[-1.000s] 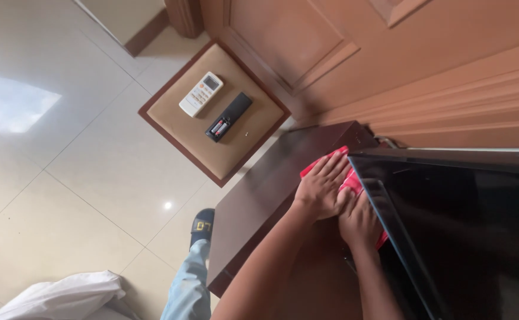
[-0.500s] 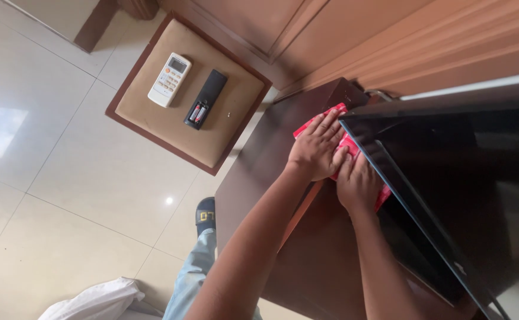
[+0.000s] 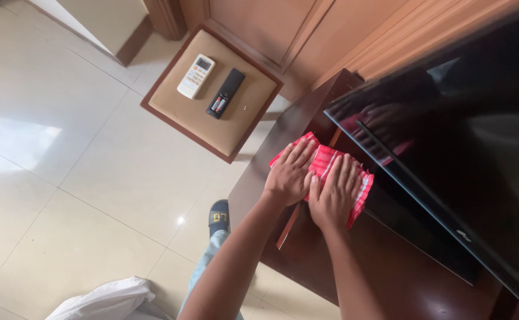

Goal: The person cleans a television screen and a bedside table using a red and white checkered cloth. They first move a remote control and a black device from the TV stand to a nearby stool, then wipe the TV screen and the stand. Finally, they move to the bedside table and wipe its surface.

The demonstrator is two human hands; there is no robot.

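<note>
A red checked cloth [image 3: 324, 161] lies on a dark wooden cabinet top [image 3: 307, 255], just in front of a large black television screen [image 3: 461, 154]. My left hand [image 3: 289, 173] presses flat on the cloth's left part, fingers spread. Beside it, my right hand [image 3: 334, 192] lies flat on the cloth's right part. Both palms cover most of the cloth. The screen reflects the hands and the cloth.
A low tan-topped stool [image 3: 179, 106] stands on the tiled floor to the left, with a white remote [image 3: 196, 76] and a black remote with its battery bay uncovered [image 3: 225, 93] on it. A wooden panelled wall is behind. My slippered foot [image 3: 218, 217] and white fabric [image 3: 108, 299] are below.
Both hands stay pressed on the cloth and have slid it back from the cabinet's far end, along the foot of the screen. The camera has tilted, so the television fills more of the right.
</note>
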